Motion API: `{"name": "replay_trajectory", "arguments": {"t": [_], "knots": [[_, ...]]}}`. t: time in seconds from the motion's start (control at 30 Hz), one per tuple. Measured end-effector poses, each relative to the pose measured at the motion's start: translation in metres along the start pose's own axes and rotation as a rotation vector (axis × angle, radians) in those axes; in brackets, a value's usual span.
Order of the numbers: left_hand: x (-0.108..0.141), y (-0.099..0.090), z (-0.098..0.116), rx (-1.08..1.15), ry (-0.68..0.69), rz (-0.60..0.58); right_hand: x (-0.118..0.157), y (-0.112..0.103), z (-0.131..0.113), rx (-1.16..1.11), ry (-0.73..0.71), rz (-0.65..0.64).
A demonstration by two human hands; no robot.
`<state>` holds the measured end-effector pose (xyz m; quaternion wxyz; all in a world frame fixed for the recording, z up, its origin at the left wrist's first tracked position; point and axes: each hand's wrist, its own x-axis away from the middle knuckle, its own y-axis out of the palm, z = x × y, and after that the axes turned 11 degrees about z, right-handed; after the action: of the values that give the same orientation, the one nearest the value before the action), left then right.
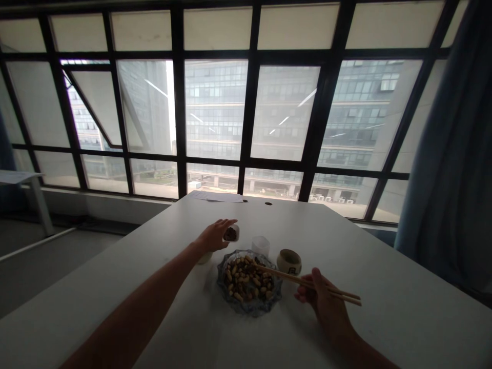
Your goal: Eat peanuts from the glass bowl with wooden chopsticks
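Observation:
My left hand is closed round a small clear cup, tilted toward me, with dark brown bits inside. It is held above the far left rim of a scalloped glass bowl. Peanuts in their shells and darker pieces fill the bowl. A pair of wooden chopsticks is gripped in my right hand, right of the bowl. Their tips reach into the far side of the heap; whether they pinch anything is too small to tell.
Behind the bowl stands a translucent cup. A beige ceramic cup with a dark mark is at its right. Another pale cup is partly hidden under my left wrist. Papers lie at the far edge of the white table.

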<state>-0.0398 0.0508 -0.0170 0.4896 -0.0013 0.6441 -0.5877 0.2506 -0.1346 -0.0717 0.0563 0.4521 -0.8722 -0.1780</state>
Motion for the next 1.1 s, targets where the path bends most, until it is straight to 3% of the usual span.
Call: {"name": "replay_trajectory", "arguments": {"t": [0.13,0.37,0.6,0.77,0.9,1.1], "knots": [[0.008,-0.005,0.003,-0.006,0.063,0.008,0.001,0.001,0.0,-0.018,-0.036,0.025],[0.014,-0.002,0.011,-0.041,-0.024,-0.013,0.005,0.002,-0.003,0.0,-0.1,0.017],[0.013,-0.004,0.018,-0.077,-0.078,-0.026,0.015,0.012,-0.023,0.104,-0.318,-0.067],[0.008,-0.01,0.021,-0.106,-0.064,-0.007,0.008,0.039,-0.046,0.255,-0.618,-0.205],[0.007,-0.013,0.022,-0.131,-0.065,0.002,-0.011,0.073,-0.042,0.387,-0.803,-0.337],[0.01,-0.014,0.022,-0.148,-0.088,0.019,-0.026,0.106,-0.028,0.524,-0.79,-0.449]]}}
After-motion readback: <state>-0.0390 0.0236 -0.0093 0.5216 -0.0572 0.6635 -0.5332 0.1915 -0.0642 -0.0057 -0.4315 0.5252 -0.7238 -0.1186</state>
